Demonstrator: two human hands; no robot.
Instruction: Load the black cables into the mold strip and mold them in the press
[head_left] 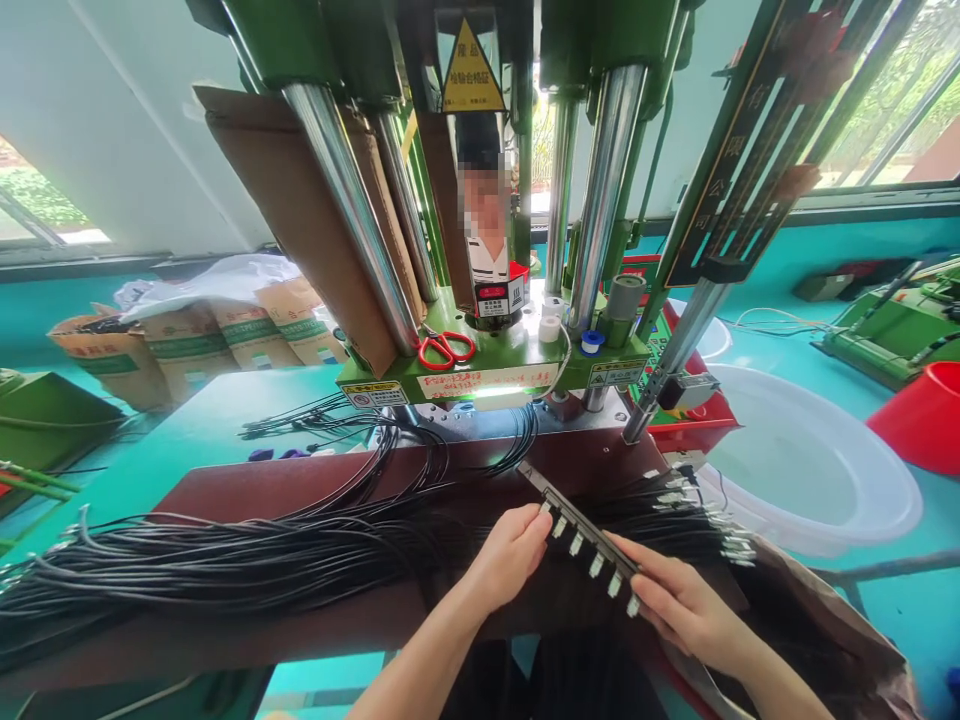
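A long dark metal bar (pixel 585 528) with several silver connectors along its lower edge slants down to the right above the brown table. My left hand (pixel 512 555) is closed at its upper left part, fingertips at the first connector. At the bar's lower right end, my right hand (pixel 679 600) grips it between thumb and fingers. Black cables (pixel 247 560) lie in a thick bundle left of my hands. More cables with silver connector ends (pixel 679 495) spread behind and right of the bar.
A green press (pixel 480 385) with steel columns stands ahead, with red scissors (pixel 446 350) and a blue-rimmed spool (pixel 592 342) on its ledge. A large white tub (pixel 810 460) and a red bucket (pixel 922 415) are at the right. A person is visible behind the press.
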